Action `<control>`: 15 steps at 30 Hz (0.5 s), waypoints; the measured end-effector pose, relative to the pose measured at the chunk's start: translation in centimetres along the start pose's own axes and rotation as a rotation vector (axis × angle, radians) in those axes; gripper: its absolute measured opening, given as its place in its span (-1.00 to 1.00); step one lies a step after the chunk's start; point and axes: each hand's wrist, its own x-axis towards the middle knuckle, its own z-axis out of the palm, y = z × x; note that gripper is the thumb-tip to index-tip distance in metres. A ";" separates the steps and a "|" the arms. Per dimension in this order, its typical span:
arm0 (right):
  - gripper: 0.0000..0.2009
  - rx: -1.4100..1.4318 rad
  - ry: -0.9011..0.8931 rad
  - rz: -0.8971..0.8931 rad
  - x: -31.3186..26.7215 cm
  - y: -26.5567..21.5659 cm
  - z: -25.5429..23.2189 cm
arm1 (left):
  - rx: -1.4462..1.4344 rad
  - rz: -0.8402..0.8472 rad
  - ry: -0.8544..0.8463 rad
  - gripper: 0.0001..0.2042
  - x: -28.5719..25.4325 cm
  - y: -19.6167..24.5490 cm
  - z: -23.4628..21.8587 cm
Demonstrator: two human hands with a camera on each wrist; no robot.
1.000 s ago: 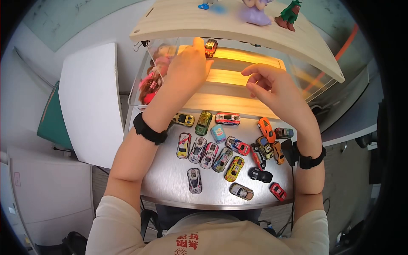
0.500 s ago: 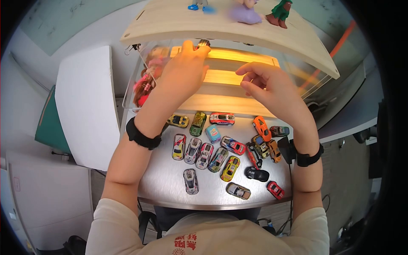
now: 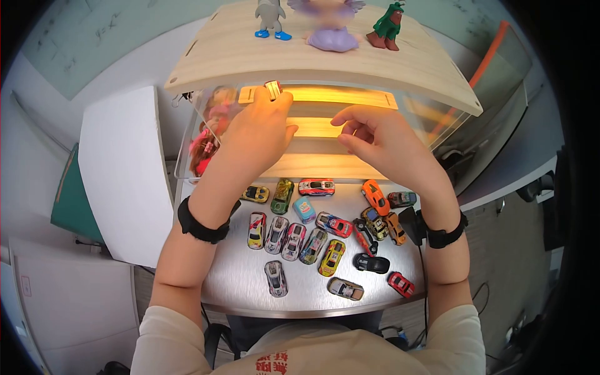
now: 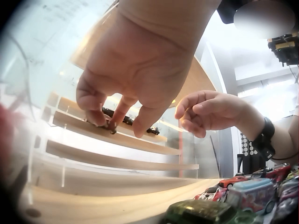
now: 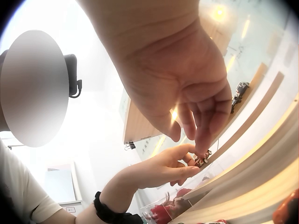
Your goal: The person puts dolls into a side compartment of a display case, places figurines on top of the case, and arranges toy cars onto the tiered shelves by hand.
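My left hand (image 3: 259,125) reaches into the lit display case at its left side, holding a small toy car (image 3: 272,90) at its fingertips. The car is close over the top wooden step (image 3: 344,95). In the left wrist view two fingers bracket the toy car (image 4: 110,126), while the thumb stands apart from it. My right hand (image 3: 375,137) hovers in front of the steps, its fingers loosely bent and nothing in them. Several more toy cars lie on the metal table below, among them an orange car (image 3: 375,197) and a blue van (image 3: 304,210).
A wooden lid (image 3: 325,65) with several figurines, including a purple one (image 3: 332,39), overhangs the case. Dolls (image 3: 203,150) stand behind the clear left wall. Dark toy cars (image 4: 153,131) sit on the upper step. A white board (image 3: 122,175) leans at the left.
My left hand and the toy car have shifted slightly left along the top step, and the car is turned differently. The head view has tilted up. My right hand keeps its pose.
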 end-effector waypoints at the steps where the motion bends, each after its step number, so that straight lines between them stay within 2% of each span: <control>1: -0.74 0.001 0.003 0.002 0.0 0.0 0.0 | -0.002 -0.006 -0.015 -0.60 -0.1 0.0 -0.1; 3: -0.74 -0.007 -0.011 0.000 0.0 -0.1 0.0 | -0.003 -0.010 -0.028 -0.60 -0.1 -0.1 -0.1; 5: -0.74 -0.005 -0.013 0.003 0.0 -0.1 -0.1 | 0.044 0.005 0.038 -0.58 0.0 -0.4 0.3; 15: -0.75 -0.002 -0.019 -0.016 -0.1 0.2 0.1 | 0.003 -0.012 0.035 -0.49 -0.1 -0.4 0.3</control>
